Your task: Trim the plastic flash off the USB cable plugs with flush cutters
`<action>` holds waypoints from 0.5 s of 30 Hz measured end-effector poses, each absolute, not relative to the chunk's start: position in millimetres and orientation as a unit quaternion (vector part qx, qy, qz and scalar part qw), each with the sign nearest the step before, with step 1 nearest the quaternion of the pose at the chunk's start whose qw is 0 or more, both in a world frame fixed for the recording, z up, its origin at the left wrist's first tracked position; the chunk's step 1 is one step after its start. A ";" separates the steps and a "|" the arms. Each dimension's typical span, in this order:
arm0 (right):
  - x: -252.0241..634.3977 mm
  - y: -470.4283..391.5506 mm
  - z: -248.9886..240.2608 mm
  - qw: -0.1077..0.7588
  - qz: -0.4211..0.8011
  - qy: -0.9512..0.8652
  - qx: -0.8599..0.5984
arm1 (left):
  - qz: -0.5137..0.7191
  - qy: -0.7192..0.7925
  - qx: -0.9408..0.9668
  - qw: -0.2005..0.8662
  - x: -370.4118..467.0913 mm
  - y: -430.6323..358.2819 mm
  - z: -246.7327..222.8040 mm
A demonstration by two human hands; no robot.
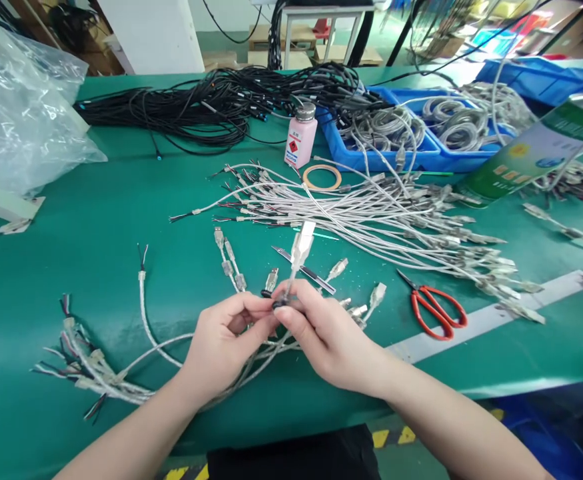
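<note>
My right hand (324,333) is closed on a USB cable (291,277) just below its clear plug (302,245), which points up and away from me. My left hand (231,333) pinches at the same spot, its fingertips meeting the right thumb. Small black pieces (267,293) show between the fingertips; their exact kind is partly hidden. Beneath both hands lies a loose group of grey USB cables (144,310), with bare wire ends (68,310) at the left and plugs (378,293) around the right hand. A slim craft knife (316,277) lies just beyond the right hand.
Red-handled scissors (438,312) rest partly on a steel ruler (496,317) at the right. Farther back are a bundle of grey cables (341,210), a tape roll (322,178), a pink bottle (301,137), blue trays (366,161), a green can (526,157) and black cables (186,110).
</note>
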State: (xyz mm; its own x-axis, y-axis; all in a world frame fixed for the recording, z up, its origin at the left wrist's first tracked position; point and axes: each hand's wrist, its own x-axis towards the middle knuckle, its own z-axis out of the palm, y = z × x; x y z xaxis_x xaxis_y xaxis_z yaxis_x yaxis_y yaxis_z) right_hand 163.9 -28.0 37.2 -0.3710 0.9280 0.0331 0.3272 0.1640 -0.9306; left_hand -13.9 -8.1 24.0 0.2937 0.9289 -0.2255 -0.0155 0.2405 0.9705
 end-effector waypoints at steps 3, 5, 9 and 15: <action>170.0 -22.5 34.9 0.348 0.403 -0.686 -0.495 | 0.346 0.462 0.484 0.658 -14.5 -5.5 25.6; 173.8 -17.8 33.1 0.371 0.437 -0.655 -0.493 | 0.347 0.456 0.469 0.672 -15.9 -3.5 24.0; 176.0 -10.0 30.0 0.410 0.590 -0.540 -0.438 | 0.357 0.447 0.418 0.705 -16.6 -0.5 22.1; 171.5 -6.3 25.9 0.467 0.605 -0.471 -0.440 | 0.317 0.406 0.387 0.765 -11.5 -1.4 30.0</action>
State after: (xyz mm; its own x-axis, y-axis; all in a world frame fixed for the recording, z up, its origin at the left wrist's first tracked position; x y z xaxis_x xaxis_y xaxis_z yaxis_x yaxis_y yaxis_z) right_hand 171.5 -6.3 25.9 -0.1761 0.9801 -0.0916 -0.1509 -0.1188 -0.9814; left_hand -11.5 -1.4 30.0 0.4706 0.7982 -0.3761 -0.1708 0.5006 0.8487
